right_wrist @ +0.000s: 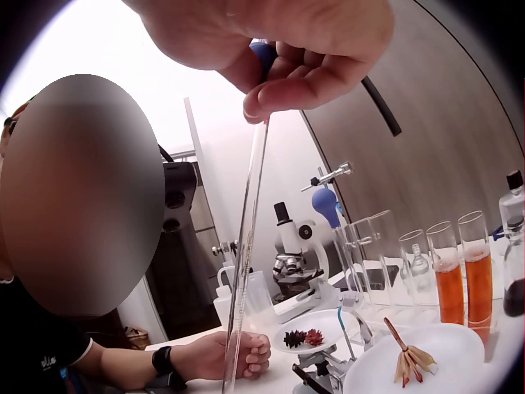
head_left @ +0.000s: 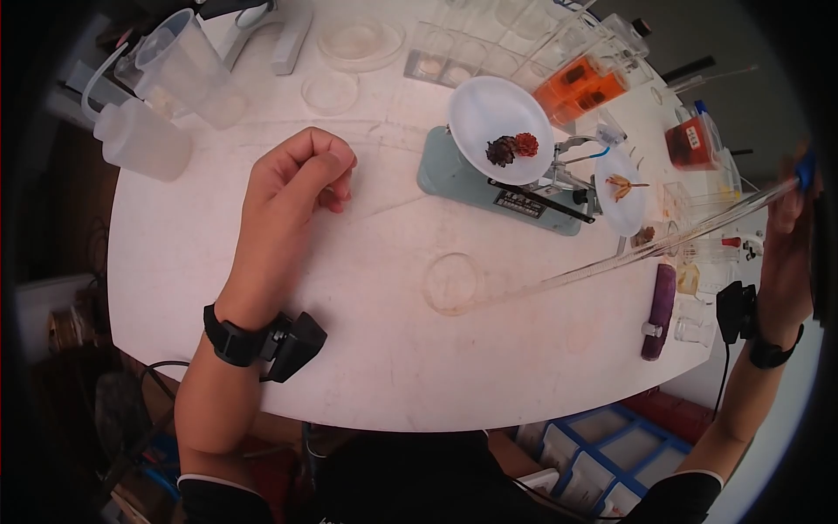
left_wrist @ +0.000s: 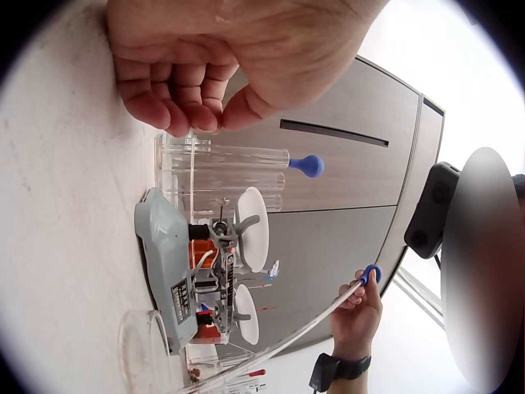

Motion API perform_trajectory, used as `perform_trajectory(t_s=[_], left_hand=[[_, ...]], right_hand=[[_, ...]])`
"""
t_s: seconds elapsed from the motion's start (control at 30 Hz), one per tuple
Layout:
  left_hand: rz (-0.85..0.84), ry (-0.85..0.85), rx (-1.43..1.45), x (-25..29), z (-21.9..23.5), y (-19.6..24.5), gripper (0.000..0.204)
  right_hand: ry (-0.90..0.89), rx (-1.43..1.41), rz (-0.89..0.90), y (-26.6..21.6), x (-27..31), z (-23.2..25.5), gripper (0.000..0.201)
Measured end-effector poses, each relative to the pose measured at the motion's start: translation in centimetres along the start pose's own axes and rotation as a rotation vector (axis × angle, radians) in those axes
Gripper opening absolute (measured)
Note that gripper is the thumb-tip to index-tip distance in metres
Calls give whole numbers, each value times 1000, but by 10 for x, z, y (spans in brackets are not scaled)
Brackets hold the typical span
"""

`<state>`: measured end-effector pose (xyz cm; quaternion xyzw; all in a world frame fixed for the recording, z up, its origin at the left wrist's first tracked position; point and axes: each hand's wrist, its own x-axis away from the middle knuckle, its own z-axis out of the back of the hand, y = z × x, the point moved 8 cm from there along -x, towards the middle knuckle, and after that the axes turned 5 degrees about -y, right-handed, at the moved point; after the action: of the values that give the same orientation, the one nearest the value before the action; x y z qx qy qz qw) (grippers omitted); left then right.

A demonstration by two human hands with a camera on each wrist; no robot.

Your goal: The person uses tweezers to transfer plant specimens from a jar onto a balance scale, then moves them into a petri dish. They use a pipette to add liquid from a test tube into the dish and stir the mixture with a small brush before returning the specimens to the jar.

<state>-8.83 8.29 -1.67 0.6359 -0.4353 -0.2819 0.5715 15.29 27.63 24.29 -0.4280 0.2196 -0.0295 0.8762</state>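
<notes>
My right hand is raised at the right, pinching the blue bulb of a long clear glass dropper. The dropper slants down across the table, its lower end near a round glass dish in the head view; whether they touch I cannot tell. My left hand rests on the table left of the balance, fingers loosely curled, holding nothing. One white balance pan carries dark and red dried pieces; the other pan bears a pale brown dried piece.
A squeeze bottle and a plastic beaker stand at the back left. Along the back are glass dishes, a tube rack and orange-filled tubes. A purple roll and small glassware lie at the right edge.
</notes>
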Motion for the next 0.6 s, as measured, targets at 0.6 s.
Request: perform_trajectory(t_s=[0.6], left_hand=[[0, -3, 55, -1, 4, -3, 13]], right_hand=[[-150, 38, 59, -6, -38, -11, 24]])
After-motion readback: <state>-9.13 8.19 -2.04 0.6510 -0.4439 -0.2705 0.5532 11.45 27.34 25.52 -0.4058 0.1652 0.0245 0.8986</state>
